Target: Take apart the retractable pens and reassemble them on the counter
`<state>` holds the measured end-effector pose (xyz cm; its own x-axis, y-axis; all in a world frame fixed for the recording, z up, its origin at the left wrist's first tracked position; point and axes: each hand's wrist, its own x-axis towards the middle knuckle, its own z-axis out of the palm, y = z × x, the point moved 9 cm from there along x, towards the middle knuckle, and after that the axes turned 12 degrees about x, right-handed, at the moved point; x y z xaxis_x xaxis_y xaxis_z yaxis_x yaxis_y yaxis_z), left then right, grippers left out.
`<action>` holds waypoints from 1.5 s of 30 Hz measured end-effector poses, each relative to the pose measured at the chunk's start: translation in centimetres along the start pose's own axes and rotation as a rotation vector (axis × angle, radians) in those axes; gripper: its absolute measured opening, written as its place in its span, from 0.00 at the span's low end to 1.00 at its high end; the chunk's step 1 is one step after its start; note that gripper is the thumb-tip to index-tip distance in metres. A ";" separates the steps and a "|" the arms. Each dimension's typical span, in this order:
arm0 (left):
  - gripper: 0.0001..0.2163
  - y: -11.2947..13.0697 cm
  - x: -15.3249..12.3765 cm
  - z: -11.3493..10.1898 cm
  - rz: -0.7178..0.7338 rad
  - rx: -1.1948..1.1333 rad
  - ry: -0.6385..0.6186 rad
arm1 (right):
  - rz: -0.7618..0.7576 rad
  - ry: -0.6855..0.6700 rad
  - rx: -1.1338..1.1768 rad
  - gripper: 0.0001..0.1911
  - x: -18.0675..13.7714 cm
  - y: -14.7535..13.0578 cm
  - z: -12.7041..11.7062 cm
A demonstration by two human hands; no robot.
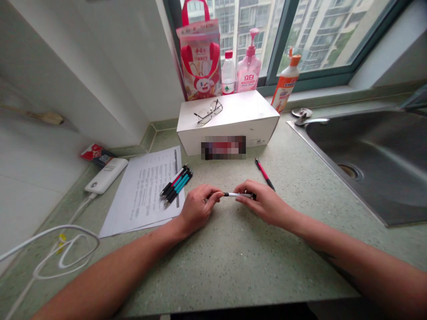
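Observation:
Between my two hands a white pen (237,194) with black ends lies level, just over the counter. The fingers of my left hand (199,205) pinch its left end. My right hand (262,200) closes round its other end, which the fingers partly hide. Beyond my right hand a red and black pen (264,173) rests on the counter. To the left of my left hand, several pens (176,183) in white, red, teal and black lie bunched together on printed paper sheets (140,195).
Behind my hands a white box (230,113) carries eyeglasses (209,112). Bottles, including a pink pump bottle (248,71), stand by the window. At right is a metal sink (373,169). A white power bank (106,175) with a looping cable (63,262) lies at left.

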<state>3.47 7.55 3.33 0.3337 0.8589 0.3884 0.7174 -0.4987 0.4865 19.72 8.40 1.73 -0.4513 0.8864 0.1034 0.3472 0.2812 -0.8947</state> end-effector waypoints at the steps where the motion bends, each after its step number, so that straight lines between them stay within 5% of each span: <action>1: 0.18 -0.1 0.0 0.1 -0.012 0.009 -0.012 | 0.014 0.006 0.003 0.09 0.0 0.1 0.0; 7: 0.25 0.0 0.0 0.0 -0.007 0.067 -0.006 | 0.138 -0.130 -0.059 0.16 -0.2 1.0 1.3; 11: 0.26 0.0 -0.1 0.1 0.000 0.068 -0.013 | 0.037 -0.044 -0.027 0.09 -0.1 0.3 0.7; 17: 0.24 0.2 0.0 -0.1 0.009 0.063 0.004 | 0.116 -0.121 -0.075 0.17 -0.2 1.1 1.3; 21: 0.24 0.1 0.0 -0.1 0.010 0.057 0.004 | 0.011 -0.041 -0.045 0.11 -0.1 -0.1 0.5; 45: 0.20 -0.4 -0.1 -0.1 -0.015 0.092 0.033 | 0.044 -0.065 -0.077 0.13 0.0 0.1 0.6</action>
<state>3.05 7.63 3.20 0.3033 0.8614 0.4074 0.7756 -0.4715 0.4196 19.31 8.25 1.36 -0.4858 0.8734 0.0341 0.4290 0.2723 -0.8613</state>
